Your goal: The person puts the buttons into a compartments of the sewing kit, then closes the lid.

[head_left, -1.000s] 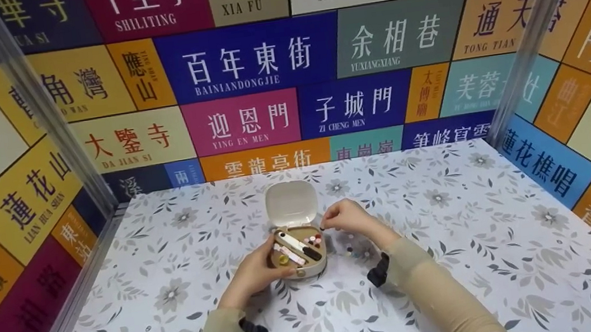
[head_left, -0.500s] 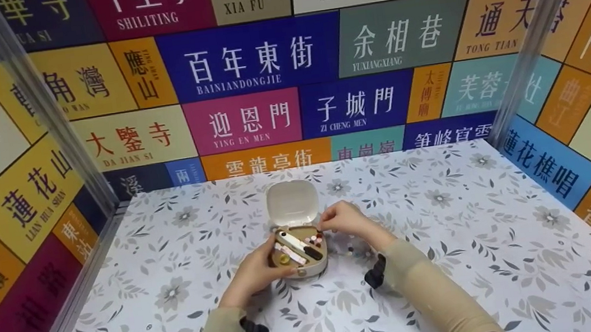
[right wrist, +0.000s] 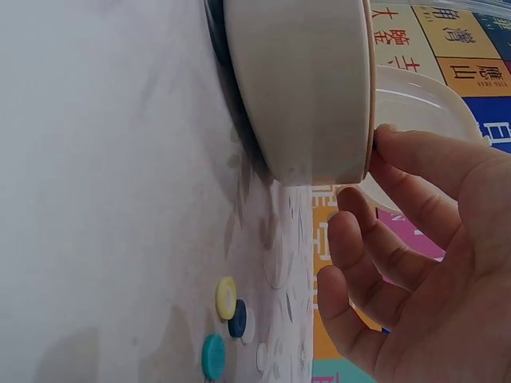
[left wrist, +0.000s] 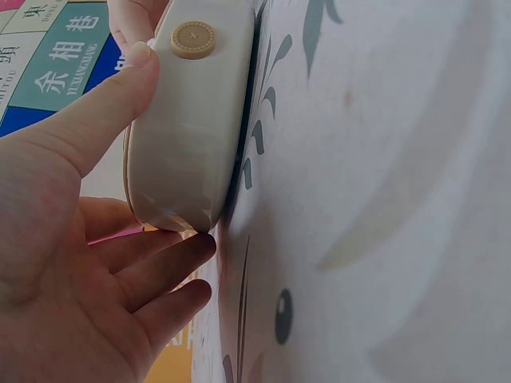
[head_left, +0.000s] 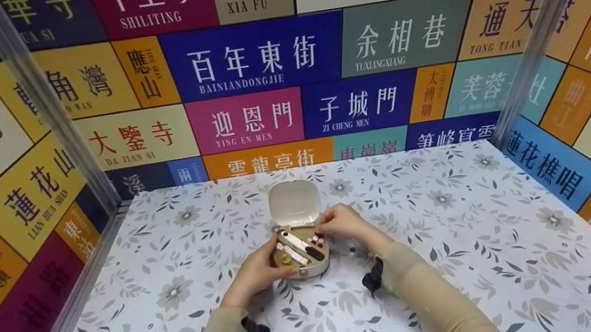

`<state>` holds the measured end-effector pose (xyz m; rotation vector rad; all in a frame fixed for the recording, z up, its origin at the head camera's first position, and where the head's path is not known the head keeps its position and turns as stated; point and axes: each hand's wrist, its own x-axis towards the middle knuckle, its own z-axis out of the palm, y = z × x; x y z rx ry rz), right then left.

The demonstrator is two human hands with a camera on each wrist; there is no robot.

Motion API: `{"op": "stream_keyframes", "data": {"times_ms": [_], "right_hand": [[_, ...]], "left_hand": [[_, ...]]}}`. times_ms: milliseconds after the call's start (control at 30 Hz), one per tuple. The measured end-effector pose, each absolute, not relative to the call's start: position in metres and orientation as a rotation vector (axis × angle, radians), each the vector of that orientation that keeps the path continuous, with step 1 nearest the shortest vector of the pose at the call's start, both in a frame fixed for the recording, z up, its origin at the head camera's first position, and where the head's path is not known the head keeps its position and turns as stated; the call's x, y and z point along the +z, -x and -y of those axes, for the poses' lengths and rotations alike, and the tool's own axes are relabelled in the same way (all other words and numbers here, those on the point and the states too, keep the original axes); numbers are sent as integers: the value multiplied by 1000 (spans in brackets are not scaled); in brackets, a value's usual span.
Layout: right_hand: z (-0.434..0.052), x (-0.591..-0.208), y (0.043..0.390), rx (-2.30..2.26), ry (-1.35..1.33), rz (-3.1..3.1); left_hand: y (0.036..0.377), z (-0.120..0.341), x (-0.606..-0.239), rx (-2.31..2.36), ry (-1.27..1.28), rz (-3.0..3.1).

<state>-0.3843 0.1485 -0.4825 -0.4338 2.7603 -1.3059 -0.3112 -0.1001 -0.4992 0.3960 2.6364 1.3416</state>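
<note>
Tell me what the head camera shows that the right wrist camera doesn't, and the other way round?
Only the head view shows inside the open case: a white strip, a dark stick and small coloured bits in its tray, with the left hand holding its near left side.

Only the right wrist view clearly shows the loose buttons on the floral tablecloth: yellow, dark blue and teal ones lying beside the case.

Both show the right hand with its fingertips at the case's rim, and the raised lid.

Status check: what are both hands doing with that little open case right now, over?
Left hand grips sewing case, lid up. Right hand at its rim, fingers curled; contents unclear. Loose buttons lie beside case.
</note>
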Motion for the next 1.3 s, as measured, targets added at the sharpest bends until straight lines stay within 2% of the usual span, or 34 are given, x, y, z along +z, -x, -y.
{"op": "stream_keyframes", "data": {"times_ms": [700, 1300], "right_hand": [[-141, -492, 387, -1370, 348, -2731], [-139, -493, 386, -1325, 443, -2812]], "left_hand": [[310, 100, -499, 1330, -452, -2669], [309, 101, -498, 1330, -464, -2665]]}}
